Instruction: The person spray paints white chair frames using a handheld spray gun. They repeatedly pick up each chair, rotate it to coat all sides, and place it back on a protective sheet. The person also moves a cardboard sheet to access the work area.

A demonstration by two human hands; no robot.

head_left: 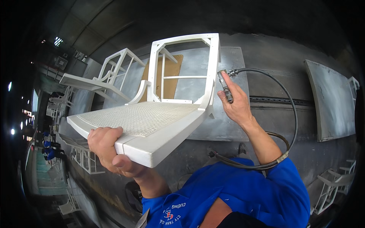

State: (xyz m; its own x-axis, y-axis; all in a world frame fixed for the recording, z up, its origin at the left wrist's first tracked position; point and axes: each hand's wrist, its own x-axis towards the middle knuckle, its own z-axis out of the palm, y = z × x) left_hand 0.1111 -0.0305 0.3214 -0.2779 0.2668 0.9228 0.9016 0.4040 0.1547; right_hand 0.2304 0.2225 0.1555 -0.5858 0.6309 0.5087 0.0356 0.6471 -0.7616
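Note:
A white chair frame (182, 129) is tipped over, its woven backrest facing up toward me and its open seat frame with the legs pointing away. My left hand (108, 148) is wrapped round the near corner of the backrest's top rail. To the right of the seat frame, my right hand (238, 104) is closed on a small metal air gun (226, 88). A black hose (295, 110) runs from the gun's upper end and loops back past my right forearm.
Beneath the chair lies a grey board (232, 125) with a brown cardboard piece (175, 70). Another white chair (91, 83) stands left. A grey panel (334, 102), a floor chain track (277, 100) and more chairs (330, 186) are right. People in blue (49, 151) are far left.

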